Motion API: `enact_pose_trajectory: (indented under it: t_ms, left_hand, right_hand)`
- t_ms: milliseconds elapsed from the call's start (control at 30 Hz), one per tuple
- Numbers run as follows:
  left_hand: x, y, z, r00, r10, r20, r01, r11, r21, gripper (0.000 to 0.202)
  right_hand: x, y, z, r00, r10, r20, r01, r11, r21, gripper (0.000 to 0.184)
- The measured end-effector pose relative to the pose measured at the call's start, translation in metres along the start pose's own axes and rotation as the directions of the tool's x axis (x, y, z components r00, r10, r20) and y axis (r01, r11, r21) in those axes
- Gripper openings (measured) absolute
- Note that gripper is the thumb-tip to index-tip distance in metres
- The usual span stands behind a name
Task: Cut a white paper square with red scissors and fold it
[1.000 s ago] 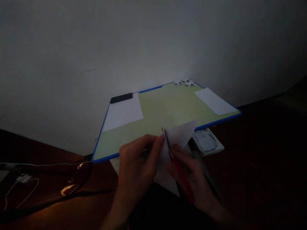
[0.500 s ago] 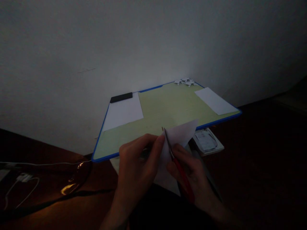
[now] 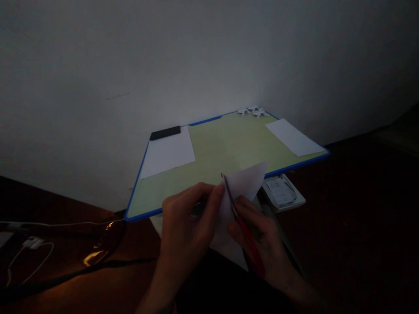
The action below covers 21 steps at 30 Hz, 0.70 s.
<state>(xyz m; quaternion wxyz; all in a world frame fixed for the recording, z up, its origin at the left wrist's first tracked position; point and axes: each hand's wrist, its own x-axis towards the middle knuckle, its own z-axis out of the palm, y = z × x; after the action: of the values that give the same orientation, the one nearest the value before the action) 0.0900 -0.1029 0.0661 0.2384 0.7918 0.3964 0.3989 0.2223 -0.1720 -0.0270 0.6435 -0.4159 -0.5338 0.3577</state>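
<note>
Red-handled scissors (image 3: 248, 239) are in my right hand (image 3: 262, 233), their blades pointing up and away across a white sheet of paper (image 3: 247, 179). My left hand (image 3: 191, 218) pinches that paper between thumb and forefinger, right beside the blade tips. The paper stands tilted above the near edge of a pale green board (image 3: 225, 144) with a blue rim. Part of the sheet hangs down between my two hands. My fingers hide some of the paper and of the scissor handles.
On the board lie a white sheet (image 3: 170, 152) under a dark flat object (image 3: 165, 132) at left, another sheet (image 3: 294, 137) at right, and white paper cut-outs (image 3: 253, 111) at the far corner. A white box (image 3: 283, 192) sits below the right edge. Cables (image 3: 32, 243) lie at left.
The upper corner of the held paper has shifted slightly left and down. Both hands stay almost in place, with the scissors still at the paper.
</note>
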Motion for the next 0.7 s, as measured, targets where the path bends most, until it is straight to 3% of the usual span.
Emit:
enact_pose_trajectory:
  t_ms: [267, 467, 700]
  left_hand:
    - [0.013, -0.009, 0.002, 0.998, -0.053, -0.028, 0.05, 0.994, -0.101, 0.023]
    - [0.067, -0.032, 0.005, 0.994, -0.093, -0.055, 0.084, 0.986, -0.141, 0.026]
    - [0.125, -0.057, 0.01, 0.993, -0.11, -0.039, 0.101, 0.98, -0.173, 0.033]
  right_hand:
    - [0.024, -0.01, -0.007, 0.996, 0.082, 0.041, -0.083, 0.997, 0.005, 0.017]
    - [0.085, -0.019, -0.013, 0.991, 0.117, 0.066, -0.117, 0.993, -0.006, 0.044]
    - [0.136, -0.009, -0.01, 0.985, 0.164, 0.046, -0.167, 0.984, 0.066, 0.055]
